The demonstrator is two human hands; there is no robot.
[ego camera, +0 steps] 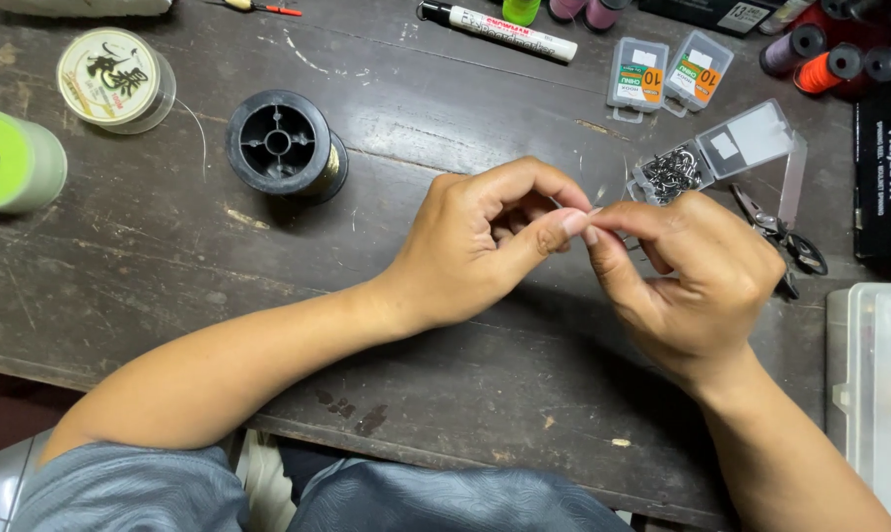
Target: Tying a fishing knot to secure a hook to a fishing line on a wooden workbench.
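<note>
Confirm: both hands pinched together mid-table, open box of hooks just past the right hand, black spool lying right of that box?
Not quite. The head view shows the black spool to the left of the open box of hooks, beyond the left hand. The rest holds: both hands pinch together, the box just past the right hand.

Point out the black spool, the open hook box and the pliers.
black spool (286, 145): head view, on its top flange near the hub.
open hook box (674, 169): head view, on the pile of hooks inside.
pliers (775, 225): head view, on the pivot near the jaws.
</note>
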